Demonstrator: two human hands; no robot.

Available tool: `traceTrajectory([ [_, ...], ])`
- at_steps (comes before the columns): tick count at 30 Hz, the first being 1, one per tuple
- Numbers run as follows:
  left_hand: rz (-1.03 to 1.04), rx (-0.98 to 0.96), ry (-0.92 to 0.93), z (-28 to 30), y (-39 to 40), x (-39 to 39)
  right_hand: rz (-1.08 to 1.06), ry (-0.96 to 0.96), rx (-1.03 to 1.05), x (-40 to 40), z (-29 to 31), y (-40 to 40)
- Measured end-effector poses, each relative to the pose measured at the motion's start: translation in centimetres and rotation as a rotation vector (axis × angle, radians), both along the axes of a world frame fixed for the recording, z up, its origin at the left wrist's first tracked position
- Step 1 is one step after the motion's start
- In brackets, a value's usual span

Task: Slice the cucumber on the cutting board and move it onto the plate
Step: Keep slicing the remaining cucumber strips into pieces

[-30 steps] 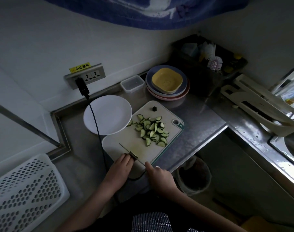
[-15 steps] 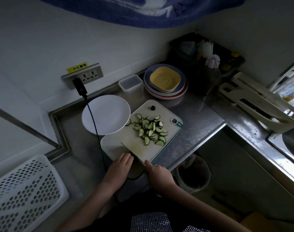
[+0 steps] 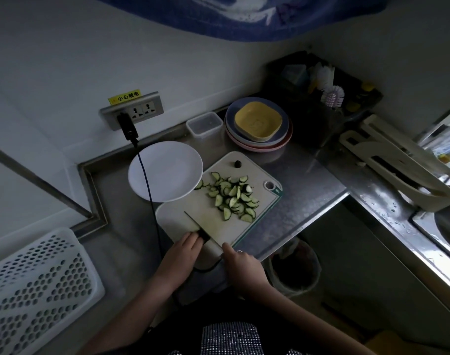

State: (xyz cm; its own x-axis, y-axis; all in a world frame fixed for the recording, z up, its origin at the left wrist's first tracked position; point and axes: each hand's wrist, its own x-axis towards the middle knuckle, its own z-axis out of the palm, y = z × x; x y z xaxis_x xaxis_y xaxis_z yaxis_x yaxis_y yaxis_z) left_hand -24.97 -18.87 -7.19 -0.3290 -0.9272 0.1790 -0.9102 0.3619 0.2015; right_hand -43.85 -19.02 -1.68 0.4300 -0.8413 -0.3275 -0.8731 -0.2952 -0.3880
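Steel counter, dim corner, white walls. 8 o'clock: perforated basket. 10 o'clock: socket, yellow label "小心触电", black cable crossing plate. Plate bare, overlapping board far-left edge. Slices heaped on board's far right. Left hand fingers together, resting on knife handle. Right hand at board's near edge; fingers curled, grip cannot tell. 1 o'clock: stacked plates.
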Motion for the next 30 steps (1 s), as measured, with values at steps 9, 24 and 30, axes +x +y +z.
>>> traceTrajectory([
  [9, 0.007, 0.049, 0.019, 0.1, -0.1, 0.0, -0.015, 0.004, 0.068, 0.0, 0.1, -0.4],
  [24, -0.019, 0.021, 0.071, -0.2, 0.0, 0.1, -0.018, 0.063, 0.029, 0.7, 1.2, -0.5],
  [30, -0.035, -0.031, 0.095, -0.1, 0.1, 0.3, -0.099, -0.035, 0.068, 1.0, 2.1, -0.3],
])
